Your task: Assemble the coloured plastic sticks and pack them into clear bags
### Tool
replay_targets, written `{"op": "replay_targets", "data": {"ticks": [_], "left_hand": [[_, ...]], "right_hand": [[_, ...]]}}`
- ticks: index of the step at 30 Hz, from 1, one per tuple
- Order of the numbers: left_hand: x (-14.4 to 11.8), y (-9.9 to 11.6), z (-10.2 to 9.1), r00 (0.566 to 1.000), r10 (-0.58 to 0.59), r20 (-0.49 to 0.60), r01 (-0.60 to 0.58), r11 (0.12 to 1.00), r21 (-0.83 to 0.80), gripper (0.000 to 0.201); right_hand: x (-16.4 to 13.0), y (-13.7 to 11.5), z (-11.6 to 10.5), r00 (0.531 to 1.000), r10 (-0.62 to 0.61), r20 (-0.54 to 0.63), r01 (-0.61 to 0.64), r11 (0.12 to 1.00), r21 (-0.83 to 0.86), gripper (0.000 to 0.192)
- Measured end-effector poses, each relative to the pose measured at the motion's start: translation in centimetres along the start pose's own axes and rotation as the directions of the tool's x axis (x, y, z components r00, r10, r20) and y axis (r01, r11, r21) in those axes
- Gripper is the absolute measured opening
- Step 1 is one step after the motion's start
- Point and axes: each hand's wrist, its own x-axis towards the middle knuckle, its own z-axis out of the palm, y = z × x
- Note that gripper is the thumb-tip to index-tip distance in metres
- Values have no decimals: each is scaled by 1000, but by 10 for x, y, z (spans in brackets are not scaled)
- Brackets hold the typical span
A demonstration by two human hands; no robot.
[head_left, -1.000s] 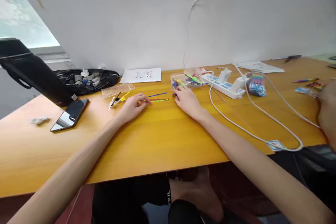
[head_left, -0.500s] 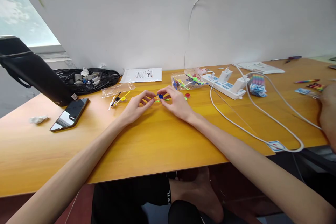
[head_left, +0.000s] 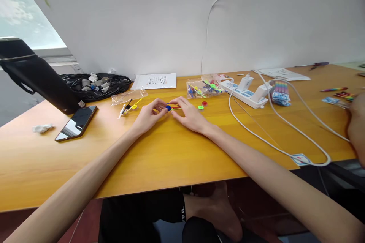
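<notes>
Between thumb and fingers, my left hand (head_left: 151, 115) holds a small round blue plastic disc (head_left: 168, 108) just above the table. My right hand (head_left: 189, 113) is beside it, thumb and fingers apart and curved around thin red and green plastic sticks (head_left: 176, 108), which seem to lie on the table. To the right of that hand lie a red disc (head_left: 204, 103) and a green disc (head_left: 201, 107). Left of my left hand are a yellow piece (head_left: 135, 106) and black and white pieces (head_left: 124, 110) of a similar shape.
Behind my hands lie a clear bag of colourful parts (head_left: 203, 88) and a white paper packet (head_left: 154, 81). A power strip (head_left: 246, 95) with white cables stands right. A phone (head_left: 76, 123), black bottle (head_left: 42, 79) and black plastic bag (head_left: 119, 83) are left. Another person's arm (head_left: 356, 121) rests far right.
The blue disc has moved left from between both hands into my left hand's fingers. My right hand's fingers have opened away from it, and the green disc beside that hand shows more fully.
</notes>
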Motion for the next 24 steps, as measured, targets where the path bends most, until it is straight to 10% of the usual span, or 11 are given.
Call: {"op": "replay_targets", "data": {"ticks": [9, 24], "left_hand": [[2, -7, 2, 998, -28, -63, 29, 999, 13, 24], [1, -2, 0, 997, -31, -69, 33, 999, 27, 28]], "right_hand": [[3, 19, 4, 975, 192, 110, -121, 881, -458, 55], [-1, 11, -14, 984, 178, 21, -109, 689, -716, 32]]}}
